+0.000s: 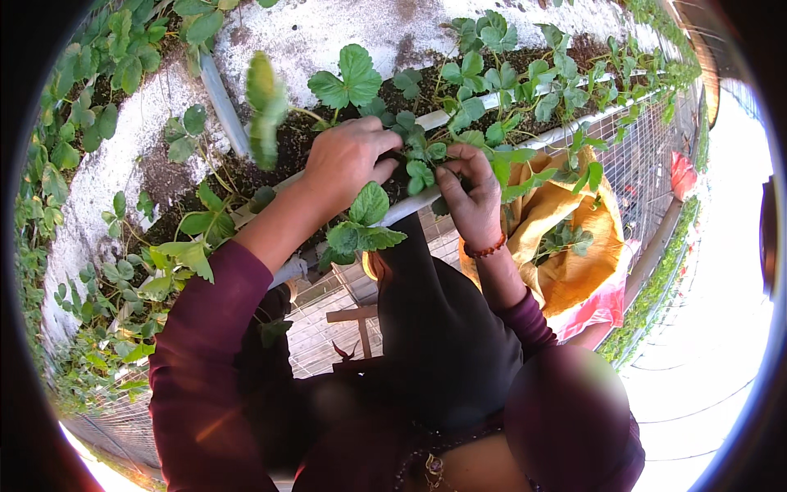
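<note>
Both hands meet over a small strawberry plant [419, 170] in the planting row, close to a pale rail. My left hand [351, 157] reaches in from the left, its fingers curled down among the leaves and dark soil; their tips are hidden, so what they hold cannot be made out. On the plant's other side, my right hand [474, 193] has thumb and forefinger closed on its small leaves. A red beaded bracelet [485, 247] circles that wrist. Larger strawberry leaves [348, 79] stand just beyond my left hand, and another leaf cluster [366, 223] hangs below it.
An orange-yellow sack [586, 217] holding some green leaves stands open at the right. The pale rail [407, 207] runs along the bed's near edge. Wire mesh [328, 316] lies below. White-coated ground [303, 37] and more strawberry plants [492, 78] extend beyond.
</note>
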A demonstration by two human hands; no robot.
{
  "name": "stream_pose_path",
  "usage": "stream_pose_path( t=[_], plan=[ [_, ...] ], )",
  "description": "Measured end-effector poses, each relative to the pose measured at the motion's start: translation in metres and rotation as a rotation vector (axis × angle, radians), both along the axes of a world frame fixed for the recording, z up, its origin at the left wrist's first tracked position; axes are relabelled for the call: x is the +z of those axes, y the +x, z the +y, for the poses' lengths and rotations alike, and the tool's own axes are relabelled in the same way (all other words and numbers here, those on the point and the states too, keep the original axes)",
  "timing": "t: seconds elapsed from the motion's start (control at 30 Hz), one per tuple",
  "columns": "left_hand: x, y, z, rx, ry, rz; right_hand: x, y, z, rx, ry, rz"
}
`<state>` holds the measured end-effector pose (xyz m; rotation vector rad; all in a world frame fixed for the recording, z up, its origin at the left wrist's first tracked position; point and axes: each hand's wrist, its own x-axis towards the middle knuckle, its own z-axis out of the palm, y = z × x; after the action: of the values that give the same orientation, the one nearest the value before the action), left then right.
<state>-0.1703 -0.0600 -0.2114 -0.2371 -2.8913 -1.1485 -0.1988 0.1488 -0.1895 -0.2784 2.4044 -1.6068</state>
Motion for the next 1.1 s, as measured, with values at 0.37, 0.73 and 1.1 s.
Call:
stream_pose_path(
  t=[0.37, 0.73, 1.1],
  plan=[
    [-0.038, -0.001, 0.017, 0.240, 0.333, 0.067, 0.005, -0.003, 0.008, 0.118, 0.462, 0.341],
    [-0.006, 0.006, 0.005, 0.085, 0.526, -0.124, 0.006, -0.004, -0.001, 0.219, 0.469, 0.421],
    [-0.022, 0.008, 0.005, 0.098, 0.320, -0.097, 0.005, -0.021, -0.007, 0.191, 0.201, -0.113]
  ],
)
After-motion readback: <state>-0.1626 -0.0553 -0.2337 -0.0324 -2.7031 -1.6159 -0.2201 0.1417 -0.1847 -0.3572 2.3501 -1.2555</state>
